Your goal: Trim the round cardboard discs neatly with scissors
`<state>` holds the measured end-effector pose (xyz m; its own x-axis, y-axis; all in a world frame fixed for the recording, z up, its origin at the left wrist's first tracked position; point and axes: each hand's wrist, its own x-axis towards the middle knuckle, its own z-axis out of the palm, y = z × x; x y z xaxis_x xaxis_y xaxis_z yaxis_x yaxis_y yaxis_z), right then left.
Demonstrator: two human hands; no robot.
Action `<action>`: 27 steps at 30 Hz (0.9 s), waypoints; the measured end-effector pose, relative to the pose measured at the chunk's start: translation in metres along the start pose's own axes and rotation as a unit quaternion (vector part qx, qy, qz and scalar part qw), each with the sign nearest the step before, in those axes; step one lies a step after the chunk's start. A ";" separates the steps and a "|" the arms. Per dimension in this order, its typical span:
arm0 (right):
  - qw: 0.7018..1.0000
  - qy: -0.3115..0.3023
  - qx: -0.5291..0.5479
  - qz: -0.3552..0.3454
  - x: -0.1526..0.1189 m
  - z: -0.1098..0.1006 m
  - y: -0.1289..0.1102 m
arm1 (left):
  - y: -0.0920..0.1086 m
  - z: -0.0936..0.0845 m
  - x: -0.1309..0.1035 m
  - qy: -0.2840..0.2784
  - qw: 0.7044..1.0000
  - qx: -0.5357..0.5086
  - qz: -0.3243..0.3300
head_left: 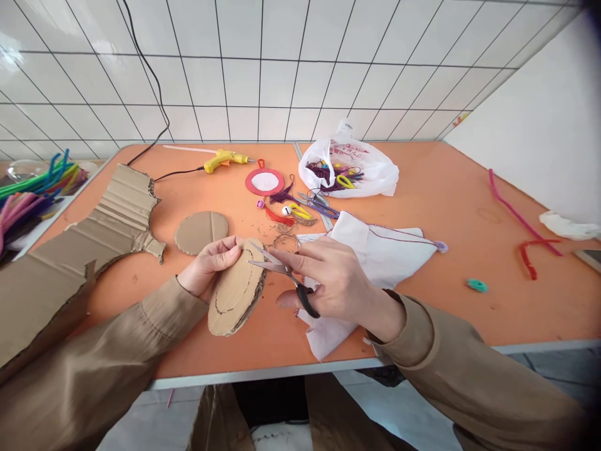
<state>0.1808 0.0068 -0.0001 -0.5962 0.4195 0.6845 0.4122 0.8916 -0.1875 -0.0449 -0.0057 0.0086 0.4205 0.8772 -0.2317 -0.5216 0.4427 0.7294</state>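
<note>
My left hand (215, 266) grips the upper left edge of an oval cardboard piece (235, 294), which has a dashed line drawn inside its rim. In my right hand (333, 279) is a pair of scissors (286, 269) with black handles. Its blades are parted and lie over the upper right part of the cardboard. A round cardboard disc (201, 233) rests on the table behind my left hand. Beneath my right hand and beyond it spreads a white cloth (375, 250) with dark stitched edges.
On the orange table (436, 307) are a yellow glue gun (225, 160), a red-rimmed disc (265, 181), purple scissors (323, 207) and a white plastic bag (375, 172) of tassels. Torn cardboard (61, 257) lies left, near pipe cleaners (40, 181). A pink pipe cleaner (516, 216) lies right.
</note>
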 end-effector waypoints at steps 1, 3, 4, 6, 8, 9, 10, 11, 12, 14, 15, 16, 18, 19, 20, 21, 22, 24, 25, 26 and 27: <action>1.000 -0.001 -0.009 -0.007 0.000 -0.001 0.000 | 0.000 0.000 0.000 0.002 1.000 0.000 -0.003; 1.000 -0.005 -0.019 -0.014 0.001 -0.003 -0.001 | 0.000 0.000 -0.001 0.003 1.000 0.002 -0.007; 1.000 -0.007 -0.024 -0.013 0.001 -0.004 -0.001 | 0.000 0.000 -0.001 0.003 1.000 0.002 -0.007; 0.999 -0.007 -0.036 -0.005 0.000 -0.005 -0.001 | 0.001 0.000 -0.001 0.003 1.000 0.005 -0.006; 0.999 -0.006 -0.045 -0.002 0.000 -0.004 -0.001 | 0.002 0.000 -0.001 0.003 1.000 0.009 -0.006; 0.999 -0.004 -0.047 -0.004 0.000 -0.004 -0.001 | 0.002 -0.001 -0.001 0.004 1.000 0.011 -0.005; 0.999 0.001 -0.050 -0.008 0.000 -0.004 -0.001 | 0.002 -0.001 -0.001 0.004 1.000 0.011 -0.003; 0.999 0.007 -0.052 -0.013 -0.001 -0.004 -0.001 | 0.001 -0.002 -0.001 0.005 1.000 0.011 -0.002; 0.998 0.012 -0.055 -0.017 -0.001 -0.003 0.000 | 0.001 -0.003 -0.001 0.006 1.000 0.011 0.000; 0.998 0.016 -0.060 -0.022 -0.002 -0.003 0.000 | 0.001 -0.006 0.000 0.007 1.000 0.012 0.003; 0.998 0.014 -0.062 -0.022 -0.002 -0.003 0.001 | 0.000 -0.007 0.001 0.006 1.000 0.015 0.004; 0.998 0.011 -0.063 -0.022 -0.003 -0.003 0.001 | 0.000 -0.008 0.002 0.000 1.000 0.019 0.003; 0.998 0.007 -0.063 -0.025 -0.004 -0.003 0.001 | 0.000 -0.010 0.002 -0.012 1.000 0.026 0.003; 0.998 0.008 -0.058 -0.026 -0.004 -0.002 0.002 | 0.000 -0.010 0.002 -0.016 0.999 0.028 0.003; 0.998 0.008 -0.048 -0.026 -0.004 -0.002 0.002 | 0.001 -0.010 0.002 -0.011 1.000 0.027 0.006; 0.999 0.007 -0.031 -0.021 -0.003 -0.001 0.001 | 0.001 -0.010 0.002 -0.003 1.000 0.025 0.009; 1.000 0.005 -0.004 -0.007 -0.003 -0.001 0.001 | 0.001 -0.009 0.002 0.010 1.000 0.021 0.014; 0.996 -0.007 0.069 0.050 -0.001 -0.001 0.000 | 0.001 -0.010 0.002 0.031 0.999 0.020 0.030; 0.990 -0.014 0.109 0.088 0.000 -0.001 0.000 | 0.000 -0.011 0.002 0.036 0.998 0.026 0.040; 0.980 -0.022 0.150 0.127 0.000 -0.002 0.000 | 0.000 -0.013 0.002 0.040 0.997 0.035 0.049; 0.967 -0.028 0.191 0.164 0.001 -0.002 0.000 | 0.000 -0.015 0.003 0.044 0.996 0.049 0.058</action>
<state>0.1815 0.0066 0.0019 -0.5180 0.6893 0.5065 0.3071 0.7025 -0.6420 -0.0550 -0.0003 -0.0017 0.2926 0.9363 -0.1942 -0.4865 0.3206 0.8127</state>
